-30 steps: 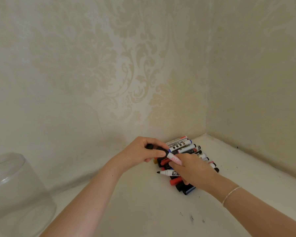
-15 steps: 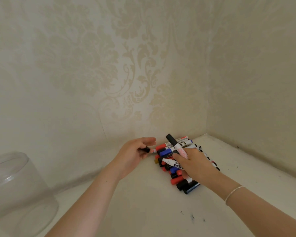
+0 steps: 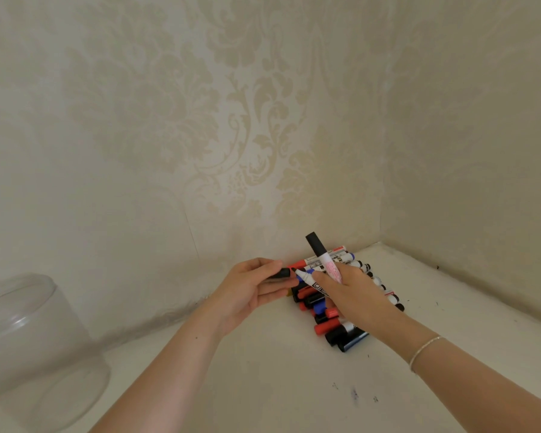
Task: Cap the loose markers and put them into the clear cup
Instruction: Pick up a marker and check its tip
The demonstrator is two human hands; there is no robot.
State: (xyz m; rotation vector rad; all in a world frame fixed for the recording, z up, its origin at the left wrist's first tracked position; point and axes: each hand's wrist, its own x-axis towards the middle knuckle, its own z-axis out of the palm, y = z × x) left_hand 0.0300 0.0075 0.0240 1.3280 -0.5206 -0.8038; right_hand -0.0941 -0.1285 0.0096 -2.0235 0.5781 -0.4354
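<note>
An uncapped marker [image 3: 310,280] with a black tip pointed left at a black cap [image 3: 279,273] just beside it — tip and cap nearly touching. The right hand [image 3: 353,295] gripped this marker along with a capped black-topped marker [image 3: 323,257] that stood up from its fingers. The left hand [image 3: 253,289] pinched the cap between thumb and fingers. Beneath both lay the pile of markers [image 3: 331,320] in the corner of the white tabletop [image 3: 263,385] — well apart from the clear cup [image 3: 35,348] at far left.

Clear glossy plastic cup [image 3: 28,345]; matt patterned wallpaper [image 3: 231,135]; smooth plastic markers [image 3: 334,326].
</note>
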